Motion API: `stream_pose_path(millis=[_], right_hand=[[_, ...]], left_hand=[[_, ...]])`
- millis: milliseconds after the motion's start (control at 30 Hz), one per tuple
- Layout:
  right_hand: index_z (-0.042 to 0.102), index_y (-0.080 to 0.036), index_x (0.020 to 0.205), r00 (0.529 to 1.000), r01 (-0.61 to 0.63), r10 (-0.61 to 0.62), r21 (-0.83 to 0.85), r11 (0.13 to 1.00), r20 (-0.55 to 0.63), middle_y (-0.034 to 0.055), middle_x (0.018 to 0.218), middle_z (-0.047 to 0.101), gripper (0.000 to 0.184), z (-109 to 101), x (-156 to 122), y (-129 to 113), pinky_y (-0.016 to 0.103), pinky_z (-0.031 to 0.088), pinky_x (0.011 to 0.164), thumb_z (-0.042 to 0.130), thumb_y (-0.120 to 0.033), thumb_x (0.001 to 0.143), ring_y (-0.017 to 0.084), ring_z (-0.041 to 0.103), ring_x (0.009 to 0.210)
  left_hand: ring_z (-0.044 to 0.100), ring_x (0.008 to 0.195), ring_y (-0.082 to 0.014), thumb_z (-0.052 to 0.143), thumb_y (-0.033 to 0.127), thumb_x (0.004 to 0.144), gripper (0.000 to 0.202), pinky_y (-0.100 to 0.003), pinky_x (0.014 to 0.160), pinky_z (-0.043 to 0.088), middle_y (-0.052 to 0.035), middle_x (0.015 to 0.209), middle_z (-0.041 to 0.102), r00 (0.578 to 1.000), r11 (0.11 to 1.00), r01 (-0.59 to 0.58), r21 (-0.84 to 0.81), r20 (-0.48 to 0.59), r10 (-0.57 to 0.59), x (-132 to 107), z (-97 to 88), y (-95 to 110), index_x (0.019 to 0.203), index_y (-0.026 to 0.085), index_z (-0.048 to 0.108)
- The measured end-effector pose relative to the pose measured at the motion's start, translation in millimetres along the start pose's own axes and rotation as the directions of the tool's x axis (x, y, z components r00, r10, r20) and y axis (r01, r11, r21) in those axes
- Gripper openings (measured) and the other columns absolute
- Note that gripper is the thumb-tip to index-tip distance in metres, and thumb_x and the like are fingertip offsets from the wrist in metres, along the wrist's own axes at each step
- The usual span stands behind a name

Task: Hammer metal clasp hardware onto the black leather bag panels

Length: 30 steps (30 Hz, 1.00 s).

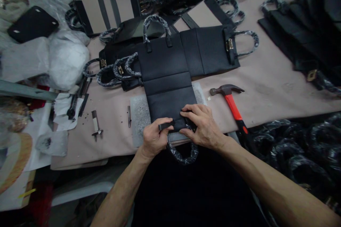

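Observation:
A flat black leather bag panel [166,74] lies lengthwise on a grey pad [138,113] at the near table edge, with one plastic-wrapped handle [156,21] at its far end and another [183,154] hanging over the near edge. My left hand [154,138] is closed, pinching a short black strap [165,125] at the panel's near end. My right hand [202,126] presses down on the same end, fingers curled over the leather beside the strap.
A hammer with a red and black grip [231,103] lies right of the pad. Small punches [95,125] and tools [77,101] lie at left. More black bag panels [213,48] and wrapped handles cover the far table, and bags [301,149] pile at right.

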State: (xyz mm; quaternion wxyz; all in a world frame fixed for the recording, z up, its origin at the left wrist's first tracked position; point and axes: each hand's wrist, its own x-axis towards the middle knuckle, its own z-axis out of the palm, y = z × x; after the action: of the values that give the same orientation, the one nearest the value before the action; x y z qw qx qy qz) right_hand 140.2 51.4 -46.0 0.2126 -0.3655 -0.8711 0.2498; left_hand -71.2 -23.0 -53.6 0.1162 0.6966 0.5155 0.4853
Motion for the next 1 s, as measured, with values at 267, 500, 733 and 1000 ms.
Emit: stream_pose_path(millis=[267, 500, 733, 1000], right_hand=[[0.064, -0.022, 0.122, 1.0, -0.01, 0.01, 0.038, 0.999, 0.018, 0.0102, 0.132, 0.062, 0.042, -4, 1, 2, 0.049, 0.037, 0.103, 0.068, -0.047, 0.09, 0.031, 0.054, 0.12], [0.071, -0.024, 0.087, 0.991, -0.13, 0.131, 0.039, 0.991, -0.004, 0.0044, 0.095, 0.071, 0.013, -4, 29, 8, 0.043, 0.04, 0.085, 0.068, -0.037, 0.09, 0.026, 0.057, 0.093], [0.068, -0.023, 0.097, 0.978, -0.196, 0.191, -0.052, 0.979, -0.079, 0.0082, 0.109, 0.068, 0.019, 5, 36, 2, 0.047, 0.041, 0.089, 0.072, -0.036, 0.085, 0.03, 0.057, 0.104], [0.06, -0.022, 0.123, 0.972, -0.218, 0.21, -0.066, 0.974, -0.104, 0.0143, 0.143, 0.053, 0.045, 5, 35, 3, 0.055, 0.042, 0.099, 0.071, -0.042, 0.084, 0.039, 0.049, 0.127]], left_hand=[[0.078, 0.09, -0.0161, 0.068, 0.013, 0.092, 0.012, -0.028, 0.087, 0.065, -0.0032, 0.1, 0.08, 0.988, 0.988, 0.156, -0.009, 0.001, -0.156, 3, -1.2, 1, 0.102, 0.019, 0.069], [0.077, 0.094, -0.0159, 0.062, 0.013, 0.096, 0.009, -0.029, 0.087, 0.065, -0.005, 0.099, 0.078, 1.0, 1.0, -0.001, 0.009, 0.013, 0.001, 0, 2.8, -3, 0.102, 0.019, 0.065], [0.076, 0.096, -0.0158, 0.061, 0.012, 0.097, 0.009, -0.029, 0.087, 0.064, -0.0052, 0.1, 0.077, 1.0, 1.0, -0.015, 0.007, 0.025, 0.015, 1, 2.4, -2, 0.102, 0.019, 0.064], [0.076, 0.096, -0.0165, 0.061, 0.014, 0.097, 0.009, -0.031, 0.087, 0.065, -0.0049, 0.099, 0.078, 0.995, 0.998, 0.062, -0.021, 0.074, -0.06, 4, -2.3, 0, 0.104, 0.019, 0.064]])
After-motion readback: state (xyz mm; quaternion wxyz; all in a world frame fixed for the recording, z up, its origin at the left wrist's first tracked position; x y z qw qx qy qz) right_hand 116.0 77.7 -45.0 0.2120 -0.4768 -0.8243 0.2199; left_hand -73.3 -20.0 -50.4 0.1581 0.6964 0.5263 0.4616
